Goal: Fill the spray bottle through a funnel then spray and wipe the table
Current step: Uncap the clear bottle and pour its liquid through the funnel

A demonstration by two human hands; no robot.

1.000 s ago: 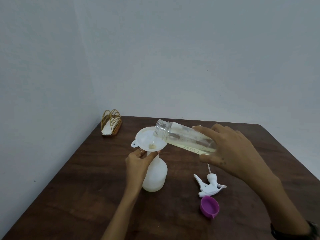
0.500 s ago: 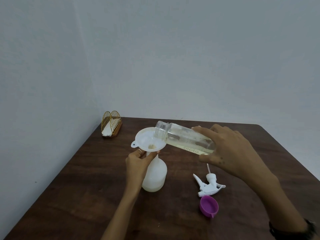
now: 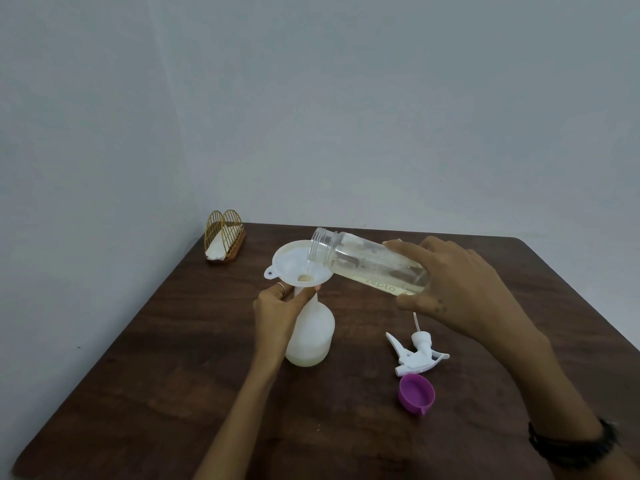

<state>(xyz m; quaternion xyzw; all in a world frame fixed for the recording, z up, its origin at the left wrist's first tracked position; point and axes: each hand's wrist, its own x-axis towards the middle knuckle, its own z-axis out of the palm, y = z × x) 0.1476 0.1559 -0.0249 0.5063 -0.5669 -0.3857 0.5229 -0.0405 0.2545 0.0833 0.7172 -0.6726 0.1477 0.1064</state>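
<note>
The left hand's fingers (image 3: 277, 292) pinch the funnel (image 3: 298, 263) stem where it enters the spray bottle (image 3: 310, 337), thumb on 1 side and the rest on the other, closed on the neck. The right hand (image 3: 460, 289) wraps around the base end of a clear bottle (image 3: 367, 263), tipped nearly level, its open mouth beyond those fingertips and over the funnel bowl.

Risk, as I judge it: tip the clear bottle further and liquid could surge past the rim onto the table (image 3: 173, 375); if the pinch loosens, the funnel could lean and the light spray bottle topple.

A thin stream runs from the mouth into the funnel, where a little pools at the throat. The clear bottle holds pale liquid along its lower side. The spray bottle, below the left fingers, shows a low fill. The trigger head (image 3: 417, 355) and a purple cap (image 3: 415, 393) lie below the right hand, touching each other.
</note>
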